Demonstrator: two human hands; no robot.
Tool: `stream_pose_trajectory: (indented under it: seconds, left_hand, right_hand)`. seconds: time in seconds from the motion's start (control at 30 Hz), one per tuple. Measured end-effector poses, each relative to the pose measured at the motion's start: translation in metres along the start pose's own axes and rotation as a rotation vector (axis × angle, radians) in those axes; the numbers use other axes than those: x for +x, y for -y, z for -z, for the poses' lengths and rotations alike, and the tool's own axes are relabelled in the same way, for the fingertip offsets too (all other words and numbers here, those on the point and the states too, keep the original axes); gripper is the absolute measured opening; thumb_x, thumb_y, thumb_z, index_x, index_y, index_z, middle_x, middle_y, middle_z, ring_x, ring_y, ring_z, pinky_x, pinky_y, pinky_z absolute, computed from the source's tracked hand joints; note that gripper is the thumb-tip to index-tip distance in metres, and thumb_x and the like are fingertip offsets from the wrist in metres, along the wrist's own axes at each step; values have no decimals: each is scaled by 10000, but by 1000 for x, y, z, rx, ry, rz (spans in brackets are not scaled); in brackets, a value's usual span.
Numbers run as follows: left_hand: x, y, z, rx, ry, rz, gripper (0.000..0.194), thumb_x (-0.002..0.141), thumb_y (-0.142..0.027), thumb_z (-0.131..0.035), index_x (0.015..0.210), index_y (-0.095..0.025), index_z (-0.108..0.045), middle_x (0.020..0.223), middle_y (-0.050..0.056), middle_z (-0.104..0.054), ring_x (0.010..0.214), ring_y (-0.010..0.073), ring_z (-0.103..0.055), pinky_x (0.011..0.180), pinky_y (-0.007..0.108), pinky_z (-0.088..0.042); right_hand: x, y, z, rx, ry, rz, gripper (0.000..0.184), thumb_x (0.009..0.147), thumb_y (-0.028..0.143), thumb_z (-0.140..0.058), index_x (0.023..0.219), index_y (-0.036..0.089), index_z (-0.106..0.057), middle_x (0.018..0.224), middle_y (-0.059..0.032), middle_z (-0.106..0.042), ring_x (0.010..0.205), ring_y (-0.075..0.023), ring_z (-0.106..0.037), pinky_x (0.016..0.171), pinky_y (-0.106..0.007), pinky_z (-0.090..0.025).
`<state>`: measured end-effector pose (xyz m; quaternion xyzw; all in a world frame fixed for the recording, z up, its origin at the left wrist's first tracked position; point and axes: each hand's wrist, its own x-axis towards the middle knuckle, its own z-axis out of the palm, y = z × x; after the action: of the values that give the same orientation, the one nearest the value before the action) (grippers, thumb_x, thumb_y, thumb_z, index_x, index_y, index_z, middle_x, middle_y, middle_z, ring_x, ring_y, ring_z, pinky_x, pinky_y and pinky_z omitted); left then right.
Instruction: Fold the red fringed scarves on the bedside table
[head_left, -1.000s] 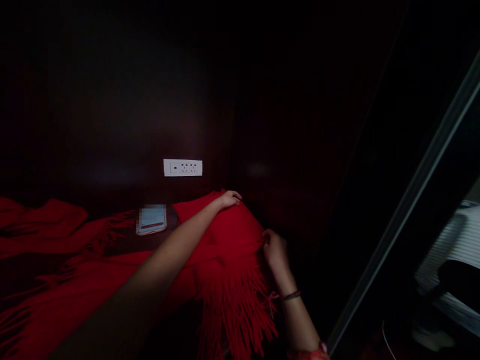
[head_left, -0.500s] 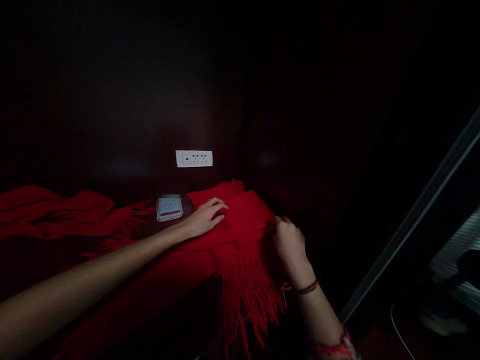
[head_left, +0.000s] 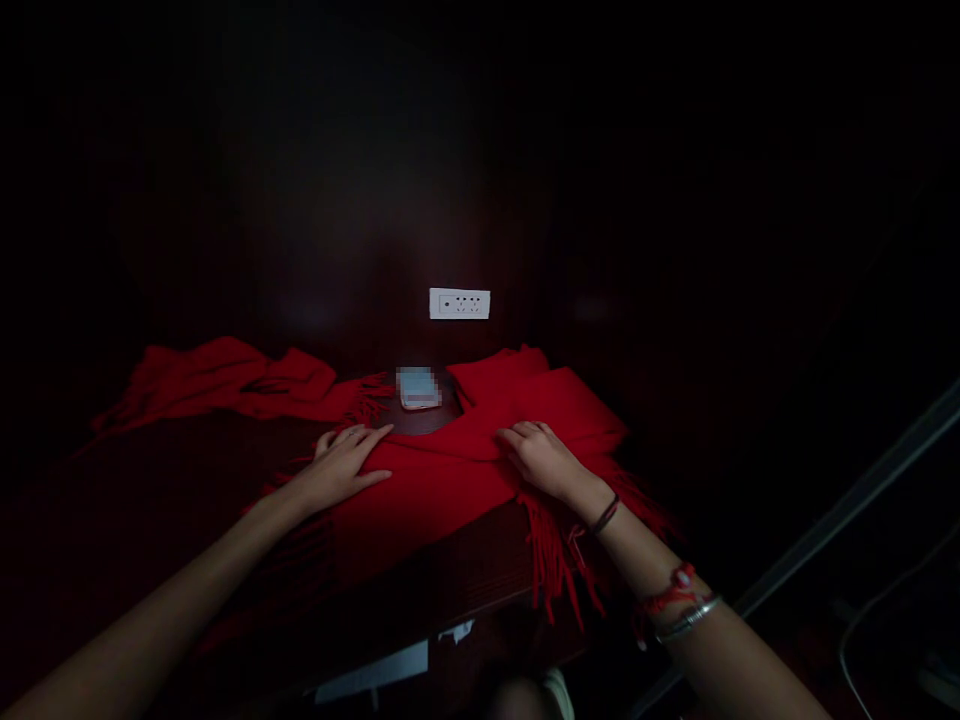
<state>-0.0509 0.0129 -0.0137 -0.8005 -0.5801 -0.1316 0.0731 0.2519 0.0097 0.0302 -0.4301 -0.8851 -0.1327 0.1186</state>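
A red fringed scarf [head_left: 435,500] lies in layers across a dark wooden surface, its tassels hanging over the front edge at right. My left hand [head_left: 346,468] rests at the scarf's left part with fingers spread and thumb apart, holding nothing. Toward the right, the curled fingers of my right hand [head_left: 544,460] close on a fold of the scarf. A phone [head_left: 420,390] lies behind the scarf, between the hands, its screen lit and partly blurred out. Farther left is another crumpled red fringed cloth [head_left: 240,380].
A white socket plate [head_left: 459,304] is on the dark back wall. Below the surface's front edge are a pale flat item [head_left: 382,672] and a small white piece [head_left: 456,632]. A pale cable [head_left: 847,650] runs at lower right. Much of the surroundings is too dark to make out.
My left hand has moved off the upper layer toward the scarf's left part. My right hand has left the folded right edge and come inward. The view has shifted left.
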Motion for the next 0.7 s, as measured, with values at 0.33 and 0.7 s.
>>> stream_pose_trajectory:
  seconds: [0.33,0.7]
  left_hand:
    - [0,20,17,-176,-22,-52,462,705,-476,-454,1077,-204,-481,1110,80,-459,1040,226,-404,871,355,-300]
    - [-1,27,41,-41,-193,-92,213,714,-190,-408,899,-192,-514,899,42,-490,864,182,-463,786,285,-363]
  right_hand:
    - [29,15,-14,190,73,57,376,752,180,-465,1122,115,-465,1035,-108,-545,958,-172,-492,819,-262,-358]
    - [46,43,-22,254,-22,123,187,768,123,-418,866,135,-577,833,-62,-573,775,-134,-516,720,-238,-379]
